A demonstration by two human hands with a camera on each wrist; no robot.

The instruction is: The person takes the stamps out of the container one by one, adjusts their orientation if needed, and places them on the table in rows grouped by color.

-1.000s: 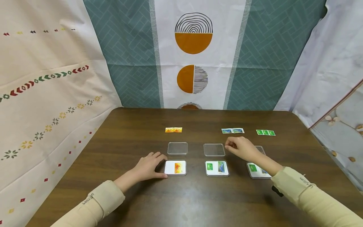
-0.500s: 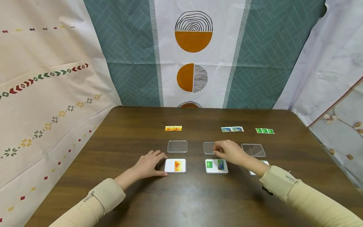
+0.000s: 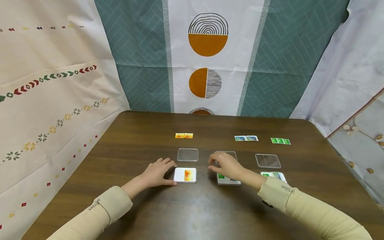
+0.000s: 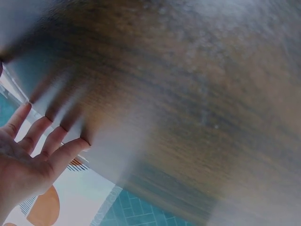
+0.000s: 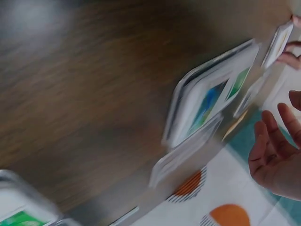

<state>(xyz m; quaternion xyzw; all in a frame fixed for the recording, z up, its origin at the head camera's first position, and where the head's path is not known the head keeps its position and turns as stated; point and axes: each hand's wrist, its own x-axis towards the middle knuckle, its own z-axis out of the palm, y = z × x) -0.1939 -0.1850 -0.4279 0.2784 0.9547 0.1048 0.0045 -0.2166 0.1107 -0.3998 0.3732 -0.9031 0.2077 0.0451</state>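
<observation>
In the head view, a flat clear case (image 3: 180, 175) with a white inside holds one small orange picture slip (image 3: 188, 175). My left hand (image 3: 159, 173) rests at its left end, thumb and index finger right at the corners, fingers extended. My right hand (image 3: 227, 164), fingers loosely bent, hovers between that case and the middle case (image 3: 227, 182). Nothing shows between its fingers in the right wrist view. The middle case bears a green and a blue picture, partly hidden by my right hand and wrist.
A third case (image 3: 271, 173) lies partly behind my right sleeve. Clear lids (image 3: 188, 155) (image 3: 268, 161) lie behind the cases. Farther back are orange slips (image 3: 184, 135), blue slips (image 3: 246, 138) and green slips (image 3: 280, 141) in rows. Patterned cloths hang around the table.
My right hand has moved left from beside the right-hand lid, across the middle lid, to the left of it. The right-hand lid is uncovered. My left hand has stayed in place.
</observation>
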